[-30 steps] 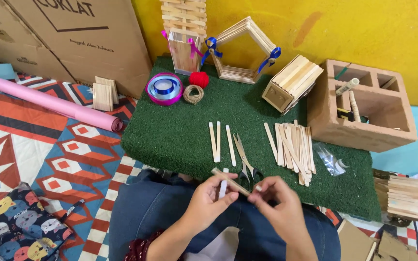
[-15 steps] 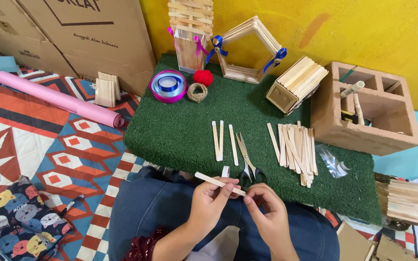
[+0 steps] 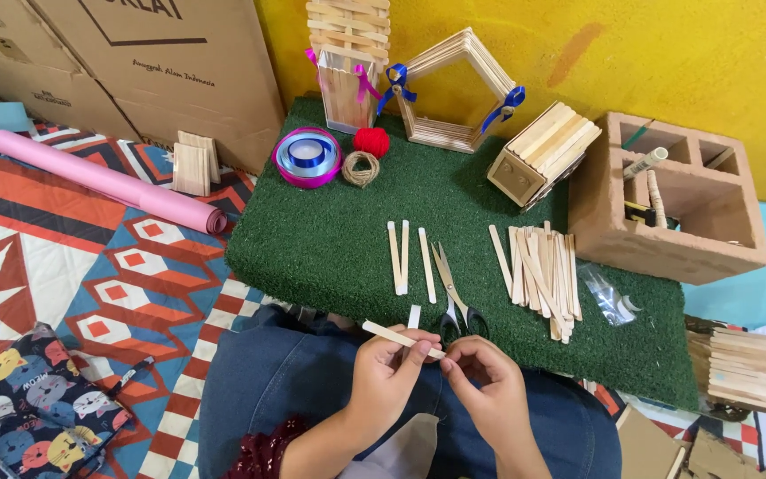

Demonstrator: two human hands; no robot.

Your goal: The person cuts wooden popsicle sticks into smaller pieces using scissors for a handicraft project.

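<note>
Stick: we see a wooden stick (image 3: 398,338) low in the middle, poking up-left from the hands.
Left hand (image 3: 389,377): pinches the stick.
Right hand (image 3: 482,383): fingertips pinch its right end.

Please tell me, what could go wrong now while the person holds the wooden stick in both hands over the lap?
1. The wooden stick is held only at one end, between the left hand and the right hand; it could perhaps slip or snap.
2. The scissors lie on the green mat's near edge, just beyond the fingers; a hand might bump them off.
3. The loose pile of sticks could scatter if brushed.
</note>
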